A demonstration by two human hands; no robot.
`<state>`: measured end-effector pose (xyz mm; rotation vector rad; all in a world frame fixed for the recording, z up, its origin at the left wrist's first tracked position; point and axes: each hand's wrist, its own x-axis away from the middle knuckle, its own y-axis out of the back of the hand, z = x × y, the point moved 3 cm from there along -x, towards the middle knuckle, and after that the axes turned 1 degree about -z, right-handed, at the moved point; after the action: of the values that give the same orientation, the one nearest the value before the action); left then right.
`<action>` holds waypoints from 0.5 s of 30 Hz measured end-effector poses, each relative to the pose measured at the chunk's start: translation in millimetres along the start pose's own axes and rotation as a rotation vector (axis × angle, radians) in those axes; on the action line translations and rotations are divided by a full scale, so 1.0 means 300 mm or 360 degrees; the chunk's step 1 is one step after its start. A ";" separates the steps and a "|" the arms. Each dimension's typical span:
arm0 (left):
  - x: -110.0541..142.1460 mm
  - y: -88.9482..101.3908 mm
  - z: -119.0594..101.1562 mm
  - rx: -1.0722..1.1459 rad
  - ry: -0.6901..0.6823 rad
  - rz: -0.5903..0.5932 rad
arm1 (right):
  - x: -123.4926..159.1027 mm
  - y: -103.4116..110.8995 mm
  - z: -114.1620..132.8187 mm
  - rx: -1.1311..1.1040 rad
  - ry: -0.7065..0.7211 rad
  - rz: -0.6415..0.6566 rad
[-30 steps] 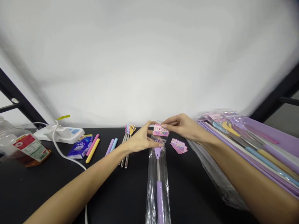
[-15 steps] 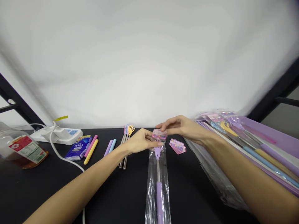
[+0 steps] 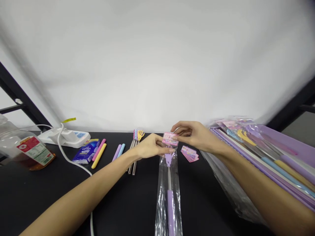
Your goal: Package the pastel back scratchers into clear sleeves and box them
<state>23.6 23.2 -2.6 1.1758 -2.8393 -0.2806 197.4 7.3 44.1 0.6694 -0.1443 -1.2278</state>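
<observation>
The left hand (image 3: 150, 147) grips the top of a clear plastic bag (image 3: 163, 200) with a purple back scratcher (image 3: 168, 160) inside, and a pink paper card (image 3: 169, 139) sits at the bag's mouth. The right hand (image 3: 193, 135) is half closed, its fingers pinching that card. The bag lies on the black surface (image 3: 123, 203). Just right of the bag is a small pile of pink cards (image 3: 189, 154).
</observation>
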 end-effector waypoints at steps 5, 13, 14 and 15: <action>0.004 -0.002 0.000 0.0139 0.0068 0.0068 | -0.001 0.010 0.016 0.0053 0.0060 -0.0076; 0.004 -0.004 -0.012 0.0209 0.0064 0.0107 | -0.002 0.043 -0.004 -0.0030 -0.0046 -0.0103; 0.001 -0.004 -0.013 0.0244 0.0057 0.0076 | -0.001 0.040 -0.003 -0.0063 -0.0114 -0.0095; -0.002 -0.003 -0.014 0.0283 0.0045 0.0019 | 0.002 0.035 0.000 -0.0100 -0.0204 -0.0074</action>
<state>25.1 22.5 1.4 1.1804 -2.8952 -0.0100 206.3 8.5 49.6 0.5425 -0.1967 -1.3153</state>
